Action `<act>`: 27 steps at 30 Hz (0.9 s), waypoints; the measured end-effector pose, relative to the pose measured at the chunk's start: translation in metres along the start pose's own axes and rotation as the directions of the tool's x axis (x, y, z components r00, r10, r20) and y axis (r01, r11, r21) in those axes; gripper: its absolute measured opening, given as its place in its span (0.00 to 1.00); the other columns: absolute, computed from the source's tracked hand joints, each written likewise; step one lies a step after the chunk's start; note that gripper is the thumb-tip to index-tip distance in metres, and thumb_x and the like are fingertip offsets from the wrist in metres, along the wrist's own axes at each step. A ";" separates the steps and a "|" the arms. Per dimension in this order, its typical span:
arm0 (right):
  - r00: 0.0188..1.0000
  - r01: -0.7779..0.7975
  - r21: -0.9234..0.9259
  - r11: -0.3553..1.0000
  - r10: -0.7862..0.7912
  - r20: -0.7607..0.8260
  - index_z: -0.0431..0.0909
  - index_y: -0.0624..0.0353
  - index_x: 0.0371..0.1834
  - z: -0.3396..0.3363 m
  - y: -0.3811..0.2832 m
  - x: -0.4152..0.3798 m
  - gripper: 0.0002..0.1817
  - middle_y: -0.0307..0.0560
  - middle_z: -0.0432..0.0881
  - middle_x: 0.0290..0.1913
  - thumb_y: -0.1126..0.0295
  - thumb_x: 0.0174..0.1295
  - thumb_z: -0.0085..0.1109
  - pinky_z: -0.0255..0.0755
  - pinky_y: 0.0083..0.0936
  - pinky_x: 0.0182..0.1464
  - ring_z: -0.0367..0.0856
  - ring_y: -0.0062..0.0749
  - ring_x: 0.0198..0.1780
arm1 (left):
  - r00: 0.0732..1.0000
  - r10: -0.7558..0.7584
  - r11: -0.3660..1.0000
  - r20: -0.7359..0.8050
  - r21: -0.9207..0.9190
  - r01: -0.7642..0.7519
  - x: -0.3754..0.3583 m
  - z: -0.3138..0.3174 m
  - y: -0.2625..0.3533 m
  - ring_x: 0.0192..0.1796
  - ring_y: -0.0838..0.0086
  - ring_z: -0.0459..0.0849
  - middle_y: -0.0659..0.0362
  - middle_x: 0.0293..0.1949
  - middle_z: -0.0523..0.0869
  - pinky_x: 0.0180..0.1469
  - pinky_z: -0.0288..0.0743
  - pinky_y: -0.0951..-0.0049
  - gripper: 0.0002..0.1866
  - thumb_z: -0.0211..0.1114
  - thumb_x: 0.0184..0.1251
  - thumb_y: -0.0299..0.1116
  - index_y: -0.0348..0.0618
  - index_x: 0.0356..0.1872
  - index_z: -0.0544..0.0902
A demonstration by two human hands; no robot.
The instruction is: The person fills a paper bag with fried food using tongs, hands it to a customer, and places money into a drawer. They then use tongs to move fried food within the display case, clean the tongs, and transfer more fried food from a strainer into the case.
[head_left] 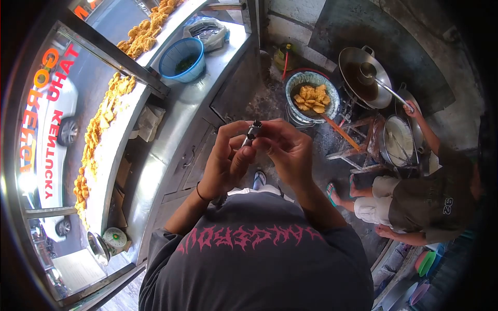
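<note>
Both hands are raised together in front of my chest, around a small silver and black object (pixel 252 133) that is too small to name. My left hand (pixel 224 155) has its fingers closed round the object's lower left side. On the right, my right hand (pixel 284 150) pinches at its other side with bent fingers. The fingertips nearly meet and hide part of the object. A dark band circles the wrist on the left of the view.
A co-worker (pixel 433 197) at the right holds a ladle (pixel 386 88) over a wok (pixel 381 65). Fried pieces lie in a strainer (pixel 313 98) over a blue-rimmed basin (pixel 291 85). A batter pot (pixel 398 140) stands nearby. At left are a metal counter (pixel 181 111), blue basket (pixel 181 59) and scale (pixel 114 237).
</note>
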State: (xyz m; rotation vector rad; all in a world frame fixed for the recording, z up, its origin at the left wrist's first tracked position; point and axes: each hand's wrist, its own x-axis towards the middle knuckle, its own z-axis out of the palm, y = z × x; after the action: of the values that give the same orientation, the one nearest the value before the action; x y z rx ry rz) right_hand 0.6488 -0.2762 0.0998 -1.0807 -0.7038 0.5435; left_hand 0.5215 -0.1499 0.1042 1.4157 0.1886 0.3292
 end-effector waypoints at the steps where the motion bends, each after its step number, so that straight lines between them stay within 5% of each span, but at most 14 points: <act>1: 1.000 0.012 -0.042 0.999 -0.013 -0.015 0.84 0.66 0.56 0.001 -0.004 0.001 0.15 0.45 0.87 0.48 0.75 0.68 0.72 0.81 0.20 0.52 0.87 0.23 0.50 | 1.000 -0.004 0.999 0.006 -0.033 0.004 0.001 0.000 0.000 0.28 0.89 0.72 0.60 0.38 0.83 0.29 0.65 0.85 0.27 0.58 0.85 0.43 0.47 0.74 0.60; 8: 0.970 0.230 -0.140 0.963 -0.238 -0.041 0.81 0.65 0.45 -0.001 -0.006 0.011 0.09 0.44 0.82 0.47 0.80 0.66 0.71 0.80 0.21 0.49 0.85 0.20 0.46 | 0.993 -0.032 0.983 0.115 -0.176 0.052 0.006 -0.005 0.006 0.21 0.88 0.68 0.64 0.32 0.78 0.22 0.58 0.84 0.23 0.56 0.86 0.44 0.49 0.71 0.61; 17: 0.986 0.146 -0.024 0.989 -0.143 0.088 0.78 0.65 0.45 -0.009 -0.005 0.016 0.07 0.41 0.77 0.46 0.82 0.68 0.67 0.74 0.16 0.50 0.79 0.18 0.48 | 0.980 -0.073 0.977 0.183 -0.183 0.106 0.009 -0.006 0.012 0.23 0.86 0.70 0.63 0.33 0.78 0.23 0.60 0.84 0.20 0.53 0.87 0.44 0.51 0.70 0.62; 27: 0.962 0.265 -0.089 0.960 -0.258 0.085 0.74 0.64 0.48 0.000 0.002 0.011 0.06 0.43 0.74 0.46 0.78 0.74 0.61 0.72 0.16 0.45 0.76 0.17 0.44 | 0.978 -0.070 0.967 0.194 -0.227 0.115 0.007 -0.005 0.009 0.23 0.89 0.70 0.62 0.36 0.79 0.24 0.60 0.86 0.19 0.52 0.88 0.44 0.51 0.69 0.63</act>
State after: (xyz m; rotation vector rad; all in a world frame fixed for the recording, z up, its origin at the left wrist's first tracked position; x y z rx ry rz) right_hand 0.6561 -0.2680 0.1009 -1.0435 -0.9311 0.3236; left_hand 0.5259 -0.1418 0.1131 1.1877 0.0604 0.1357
